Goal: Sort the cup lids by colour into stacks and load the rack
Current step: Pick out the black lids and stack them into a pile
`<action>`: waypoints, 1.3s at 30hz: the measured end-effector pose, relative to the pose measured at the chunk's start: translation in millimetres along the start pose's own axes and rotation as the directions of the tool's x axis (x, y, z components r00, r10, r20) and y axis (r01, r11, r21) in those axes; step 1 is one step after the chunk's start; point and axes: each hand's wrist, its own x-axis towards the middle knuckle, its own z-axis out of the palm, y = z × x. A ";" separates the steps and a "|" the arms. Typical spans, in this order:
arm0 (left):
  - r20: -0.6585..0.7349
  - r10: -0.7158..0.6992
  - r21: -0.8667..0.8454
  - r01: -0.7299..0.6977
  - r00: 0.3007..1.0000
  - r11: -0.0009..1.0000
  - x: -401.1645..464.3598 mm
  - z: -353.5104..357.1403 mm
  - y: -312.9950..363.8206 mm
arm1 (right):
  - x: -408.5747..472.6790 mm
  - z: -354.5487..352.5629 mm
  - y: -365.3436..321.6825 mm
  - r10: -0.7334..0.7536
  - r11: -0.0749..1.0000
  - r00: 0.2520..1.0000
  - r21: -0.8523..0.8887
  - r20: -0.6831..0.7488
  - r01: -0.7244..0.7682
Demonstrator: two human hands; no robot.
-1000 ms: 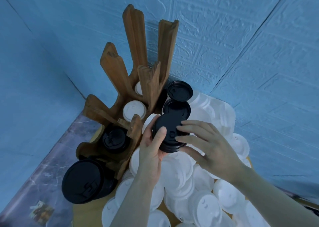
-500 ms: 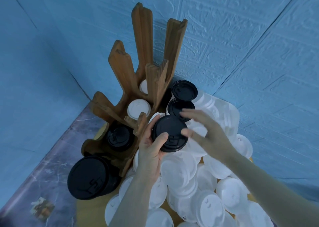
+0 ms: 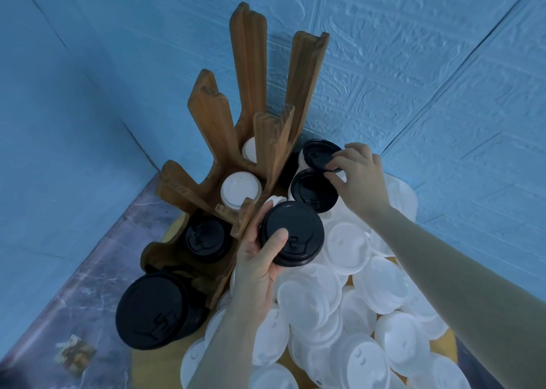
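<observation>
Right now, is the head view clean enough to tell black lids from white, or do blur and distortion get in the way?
Head view: dim bluish light, yet the black stack in the left hand separates clearly from the white lids; wide-angle bending splays the rack posts; the right hand looks slightly soft; no glare.

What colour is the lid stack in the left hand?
Black, seen in the head view: lid stack in the left hand.

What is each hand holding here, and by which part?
The left hand holds a stack of black lids by its rim, thumb on top. The right hand pinches the edge of another black lid.
</observation>
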 end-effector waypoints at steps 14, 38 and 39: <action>0.013 0.020 0.058 -0.021 1.000 0.998 -10.4 8.9 -7.2 | -78.1 -79.0 -20.7 0.339 -0.149 0.711 0.781 0.616 -0.606; -0.202 0.037 0.156 -0.005 0.979 0.988 -30.8 -3.5 -13.3 | -45.7 -23.2 -16.6 -0.021 0.997 0.975 0.083 0.222 0.003; -0.204 0.034 0.158 -0.002 0.978 0.987 -31.2 -3.9 -13.1 | -41.2 -20.5 -16.4 -0.039 0.999 0.969 0.038 0.243 0.031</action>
